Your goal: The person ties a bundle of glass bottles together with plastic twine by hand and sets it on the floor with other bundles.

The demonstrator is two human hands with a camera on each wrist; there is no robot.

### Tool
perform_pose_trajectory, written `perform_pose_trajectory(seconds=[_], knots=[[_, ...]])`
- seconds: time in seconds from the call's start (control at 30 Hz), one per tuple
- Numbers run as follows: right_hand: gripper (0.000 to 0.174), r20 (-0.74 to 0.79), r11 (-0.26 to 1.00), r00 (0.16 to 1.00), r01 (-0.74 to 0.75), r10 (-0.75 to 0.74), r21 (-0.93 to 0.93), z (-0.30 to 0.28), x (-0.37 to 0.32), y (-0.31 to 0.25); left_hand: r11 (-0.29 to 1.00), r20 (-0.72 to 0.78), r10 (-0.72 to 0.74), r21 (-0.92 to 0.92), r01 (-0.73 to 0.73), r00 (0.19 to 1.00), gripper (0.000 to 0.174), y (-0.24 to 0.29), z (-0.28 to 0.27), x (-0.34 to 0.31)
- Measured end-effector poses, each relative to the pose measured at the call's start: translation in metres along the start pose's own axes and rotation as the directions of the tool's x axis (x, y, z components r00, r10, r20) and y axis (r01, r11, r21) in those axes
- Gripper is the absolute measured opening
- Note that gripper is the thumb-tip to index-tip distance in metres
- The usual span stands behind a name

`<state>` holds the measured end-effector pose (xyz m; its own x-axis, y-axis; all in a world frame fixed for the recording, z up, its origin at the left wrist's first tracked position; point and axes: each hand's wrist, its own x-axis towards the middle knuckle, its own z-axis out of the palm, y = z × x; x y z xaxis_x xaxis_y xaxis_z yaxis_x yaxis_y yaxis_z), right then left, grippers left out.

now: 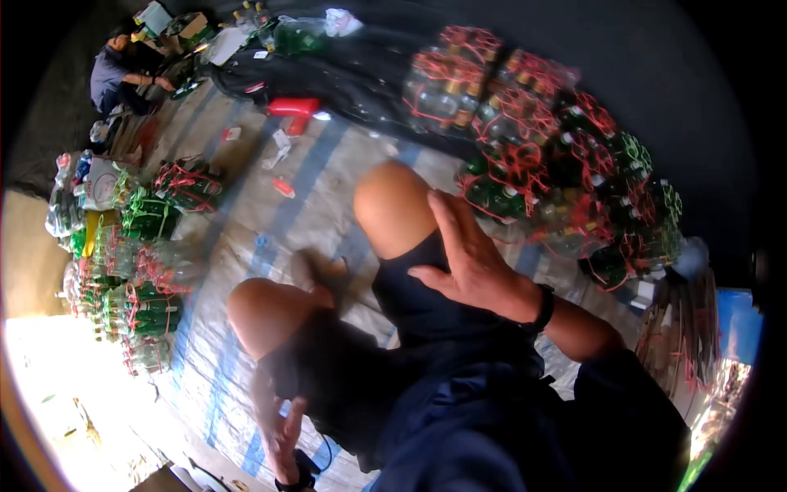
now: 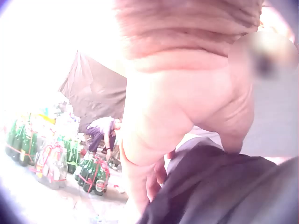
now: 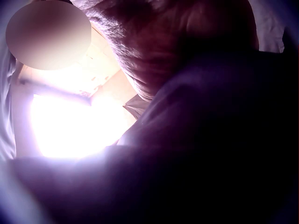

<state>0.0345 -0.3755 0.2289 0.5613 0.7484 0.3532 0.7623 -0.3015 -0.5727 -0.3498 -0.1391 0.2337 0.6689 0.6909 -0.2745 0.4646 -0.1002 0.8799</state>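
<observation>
My right hand [image 1: 479,271] rests on my right thigh just behind the bare knee [image 1: 393,205], fingers straight and thumb spread over the dark shorts [image 1: 410,283]. At the outer side of my left thigh is my left hand [image 1: 283,435], its fingers loosely extended and nothing in them. In the left wrist view the left hand [image 2: 182,102] fills the middle, beside dark cloth [image 2: 210,182]. The right wrist view shows the right palm [image 3: 187,42] over dark cloth, with its fingers hidden.
Bottle bundles tied with red and green string [image 1: 525,139] stand at the right, and more bundles [image 1: 147,246] at the left. Striped sheeting [image 1: 221,353] covers the floor. A person [image 1: 123,74] crouches at the far left. A red object [image 1: 293,107] lies ahead, and stacked cardboard [image 1: 668,328] stands right.
</observation>
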Motion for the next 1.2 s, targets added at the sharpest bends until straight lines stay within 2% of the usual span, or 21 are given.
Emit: perform_pose_trajectory(seconds=[0.1, 0.17, 0.2, 0.23, 0.3, 0.37, 0.4, 0.63, 0.87, 0.93, 0.97, 1.07, 1.2], knots=[[0.11, 0.01, 1.0, 1.0, 0.001, -0.001, 0.025, 0.0, 0.0, 0.0, 0.973, 0.205, -0.229, 0.034, 0.227, 0.951, 0.101, -0.017, -0.019, -0.024], [0.109, 0.012, 1.0, 1.0, 0.014, -0.015, 0.023, 0.0, 0.0, -0.001, 0.91, 0.203, -0.409, 0.018, 0.414, 0.89, 0.1, -0.024, -0.017, -0.04], [0.109, 0.013, 1.0, 1.0, 0.01, -0.011, 0.024, 0.0, 0.001, -0.001, 0.913, 0.198, -0.407, 0.075, 0.4, 0.892, 0.103, -0.048, -0.021, -0.05], [0.109, 0.012, 0.999, 1.0, 0.017, -0.017, 0.03, 0.001, 0.001, -0.001, 0.911, 0.197, -0.402, 0.188, 0.368, 0.894, 0.109, -0.048, -0.02, -0.058], [0.109, 0.012, 0.999, 1.0, 0.022, -0.022, 0.036, 0.001, 0.002, 0.0, 0.872, 0.316, -0.47, 0.024, 0.488, 0.824, 0.098, -0.097, -0.045, -0.08], [0.109, 0.023, 0.999, 0.999, 0.023, -0.024, 0.047, 0.0, 0.003, 0.0, 0.808, 0.277, -0.504, -0.184, 0.56, 0.818, 0.078, -0.086, -0.036, -0.097], [0.109, 0.027, 0.999, 0.999, 0.023, -0.024, 0.05, 0.001, 0.002, 0.001, 0.792, 0.276, -0.513, -0.212, 0.572, 0.813, 0.076, -0.08, -0.032, -0.105], [0.109, 0.033, 0.998, 0.998, 0.045, -0.046, 0.039, 0.0, 0.005, 0.003, 0.825, 0.337, -0.511, -0.067, 0.562, 0.791, 0.062, -0.047, -0.02, -0.142], [0.109, 0.041, 0.998, 0.999, 0.03, -0.032, 0.06, -0.002, 0.005, 0.002, 0.901, 0.262, -0.429, 0.05, 0.432, 0.865, 0.05, -0.036, -0.045, -0.167], [0.109, 0.04, 0.998, 0.999, 0.03, -0.032, 0.061, -0.001, 0.005, 0.003, 0.925, 0.231, -0.379, 0.108, 0.363, 0.896, 0.047, -0.041, -0.058, -0.177], [0.109, 0.041, 0.998, 0.999, 0.028, -0.031, 0.063, -0.001, 0.004, 0.003, 0.943, 0.184, -0.313, 0.176, 0.282, 0.932, 0.042, -0.06, -0.072, -0.186], [0.109, 0.043, 0.997, 0.999, 0.025, -0.028, 0.067, -0.002, 0.004, 0.004, 0.888, 0.154, -0.394, 0.321, 0.331, 0.906, 0.047, -0.119, -0.122, -0.203], [0.109, 0.039, 0.998, 0.999, 0.028, -0.03, 0.063, 0.001, 0.003, 0.005, 0.855, 0.091, -0.49, 0.243, 0.458, 0.867, 0.054, -0.146, -0.139, -0.202]])
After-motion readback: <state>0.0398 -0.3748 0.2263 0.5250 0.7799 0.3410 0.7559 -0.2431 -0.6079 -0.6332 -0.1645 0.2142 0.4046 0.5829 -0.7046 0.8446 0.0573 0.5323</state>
